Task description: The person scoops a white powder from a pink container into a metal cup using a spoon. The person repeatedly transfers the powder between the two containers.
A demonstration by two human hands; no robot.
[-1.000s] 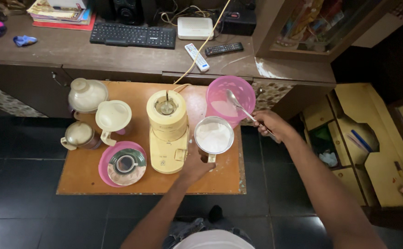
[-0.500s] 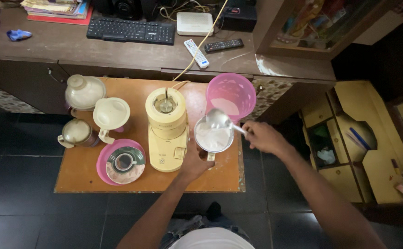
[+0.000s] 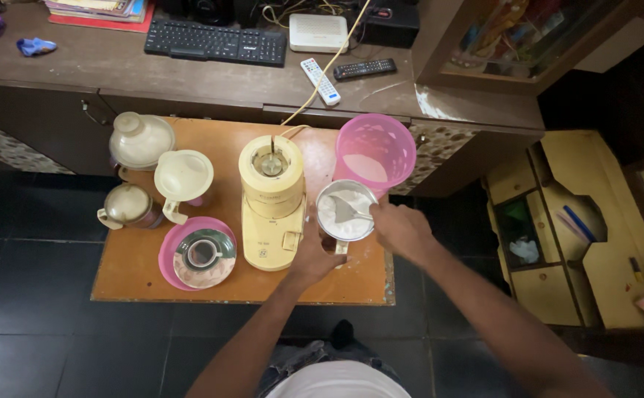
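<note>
Gripping: left hand (image 3: 315,258) holds steel jar (image 3: 345,211); right hand (image 3: 401,230) fingers pinch spoon (image 3: 348,213) (bowl in white powder)
Around: cream mixer base (image 3: 271,199), pink tub (image 3: 375,152) flank jar
Hidden: left fingers, behind jar

A shiny metal spoon (image 3: 343,211) dips into matt white powder (image 3: 334,214) inside a polished steel jar (image 3: 345,211). Beside it stand a glossy cream plastic mixer base (image 3: 271,203) and a translucent pink plastic jug (image 3: 374,153), on a smooth, matt wooden table (image 3: 134,273).
</note>
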